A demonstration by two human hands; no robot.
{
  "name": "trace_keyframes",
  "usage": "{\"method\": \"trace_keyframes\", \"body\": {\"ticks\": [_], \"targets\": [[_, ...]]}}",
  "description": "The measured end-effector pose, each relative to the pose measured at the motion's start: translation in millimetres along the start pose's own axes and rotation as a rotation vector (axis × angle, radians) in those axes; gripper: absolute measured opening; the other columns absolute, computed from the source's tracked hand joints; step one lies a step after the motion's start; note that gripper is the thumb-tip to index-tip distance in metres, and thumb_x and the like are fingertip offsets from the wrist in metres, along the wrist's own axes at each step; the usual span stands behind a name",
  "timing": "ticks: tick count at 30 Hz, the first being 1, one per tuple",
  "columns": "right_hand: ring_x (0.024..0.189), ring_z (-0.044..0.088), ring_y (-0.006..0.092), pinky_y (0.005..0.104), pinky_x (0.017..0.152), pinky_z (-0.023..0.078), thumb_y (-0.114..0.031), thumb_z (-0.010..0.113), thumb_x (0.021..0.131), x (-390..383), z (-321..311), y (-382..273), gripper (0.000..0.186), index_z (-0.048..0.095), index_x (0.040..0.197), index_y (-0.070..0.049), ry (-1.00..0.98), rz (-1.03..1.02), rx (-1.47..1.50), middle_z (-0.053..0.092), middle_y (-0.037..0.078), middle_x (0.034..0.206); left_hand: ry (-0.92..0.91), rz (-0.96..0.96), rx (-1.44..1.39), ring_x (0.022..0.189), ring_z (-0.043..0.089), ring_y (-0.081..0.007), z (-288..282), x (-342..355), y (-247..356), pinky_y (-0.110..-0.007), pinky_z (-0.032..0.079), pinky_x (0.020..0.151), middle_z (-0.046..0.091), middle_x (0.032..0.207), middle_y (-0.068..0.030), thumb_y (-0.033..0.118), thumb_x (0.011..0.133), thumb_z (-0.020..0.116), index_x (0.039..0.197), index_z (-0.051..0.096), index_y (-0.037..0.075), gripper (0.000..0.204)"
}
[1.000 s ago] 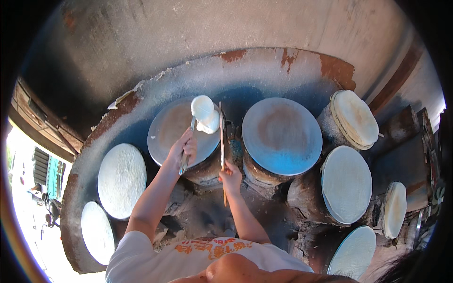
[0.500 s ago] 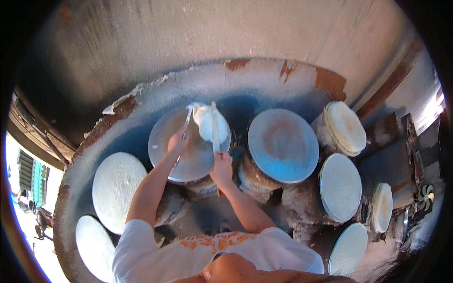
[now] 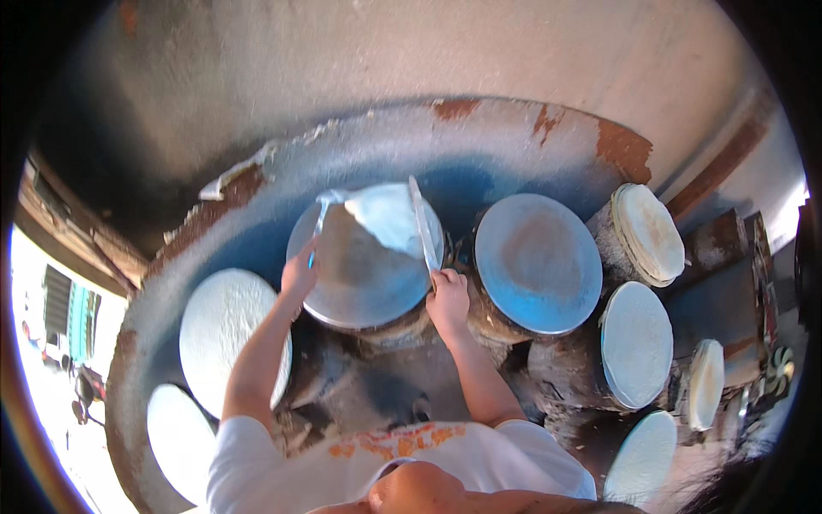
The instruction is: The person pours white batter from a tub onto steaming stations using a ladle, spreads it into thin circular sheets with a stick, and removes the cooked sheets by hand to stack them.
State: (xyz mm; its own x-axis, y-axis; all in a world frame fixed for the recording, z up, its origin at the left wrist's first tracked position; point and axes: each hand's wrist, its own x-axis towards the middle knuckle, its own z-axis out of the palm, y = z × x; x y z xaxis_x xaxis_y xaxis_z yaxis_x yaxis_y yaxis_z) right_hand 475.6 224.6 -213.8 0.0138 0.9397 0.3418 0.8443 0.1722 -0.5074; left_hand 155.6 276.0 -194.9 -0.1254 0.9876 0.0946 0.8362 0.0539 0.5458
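Note:
My left hand [image 3: 299, 274] is closed on a metal tool [image 3: 320, 221], its pale end at the upper left of the round griddle [image 3: 364, 287] in front of me. My right hand [image 3: 447, 289] grips a long flat stick [image 3: 419, 221], angled up across that griddle's right part. A patch of white batter [image 3: 385, 218] lies spread over the upper middle and right of the plate, between the two tools, while the brownish lower left of the plate shows bare.
To the right are a second bare griddle [image 3: 538, 261], a stack of flatbreads [image 3: 651, 231] and several batter-coated plates [image 3: 635, 343]. Two white-coated plates [image 3: 227, 334] are on the left. All stand inside a rusty curved rim [image 3: 368, 128], below a wall [image 3: 411, 43]; bright open space lies far left.
The white batter has gone from a heaped lump to a wider, flatter patch. Both tools have moved apart, the stick shifting rightward with my right hand and the metal tool leftward with my left.

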Motion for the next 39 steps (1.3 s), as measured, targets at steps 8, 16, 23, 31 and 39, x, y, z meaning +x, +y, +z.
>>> {"method": "trace_keyframes", "body": {"ticks": [8,16,23,31,39], "targets": [[0.096,0.055,0.0322,0.0392,0.082,0.049,-0.003,0.064,0.065,40.4,7.2,-25.1,0.032,0.068,0.096,-0.006,-0.038,-0.098,0.063,0.062,0.009,0.100,0.040,-0.031,-0.001,0.101,0.060,-0.0372,-7.3,-48.2,6.9,-0.044,0.048,0.083,0.062,0.112,-0.0195,0.015,0.086,0.057,0.137,0.043,0.025,0.054],[0.096,0.056,0.0330,0.0415,0.083,0.050,-0.002,0.061,0.070,75.6,32.7,-4.0,0.032,0.063,0.101,-0.005,-0.191,-0.259,0.045,0.057,0.013,0.095,0.048,-0.345,-0.129,0.043,0.054,-0.0202,5.6,-75.0,28.6,-0.034,0.047,0.043,0.067,0.088,-0.0152,0.016,0.090,0.056,0.139,0.042,0.032,0.054],[0.089,0.056,0.0337,0.0433,0.077,0.049,0.001,0.056,0.070,109.4,52.5,-21.3,0.021,0.064,0.089,-0.002,-0.361,-0.478,0.228,0.058,0.015,0.088,0.093,-0.602,-0.269,0.044,0.053,-0.0182,-10.2,-113.7,94.9,-0.034,0.048,0.047,0.066,0.082,-0.0158,0.014,0.090,0.056,0.140,0.041,0.031,0.055],[0.100,0.055,0.0315,0.0376,0.081,0.049,-0.005,0.061,0.069,172.5,8.2,71.7,0.031,0.070,0.097,-0.014,-0.248,-0.504,0.101,0.064,0.004,0.101,0.149,-0.613,-0.230,0.076,0.064,-0.0277,2.1,-135.5,109.6,-0.037,0.050,0.067,0.065,0.104,-0.0179,0.012,0.088,0.058,0.140,0.041,0.026,0.056],[0.093,0.058,0.0328,0.0389,0.084,0.046,-0.005,0.060,0.066,164.3,45.6,14.9,0.032,0.069,0.097,-0.005,-0.649,-0.749,0.430,0.065,0.012,0.098,0.248,-0.579,-0.203,0.048,0.053,-0.0163,13.9,-164.6,107.9,-0.034,0.046,0.050,0.067,0.092,-0.0149,0.010,0.088,0.057,0.139,0.044,0.026,0.055]]}}
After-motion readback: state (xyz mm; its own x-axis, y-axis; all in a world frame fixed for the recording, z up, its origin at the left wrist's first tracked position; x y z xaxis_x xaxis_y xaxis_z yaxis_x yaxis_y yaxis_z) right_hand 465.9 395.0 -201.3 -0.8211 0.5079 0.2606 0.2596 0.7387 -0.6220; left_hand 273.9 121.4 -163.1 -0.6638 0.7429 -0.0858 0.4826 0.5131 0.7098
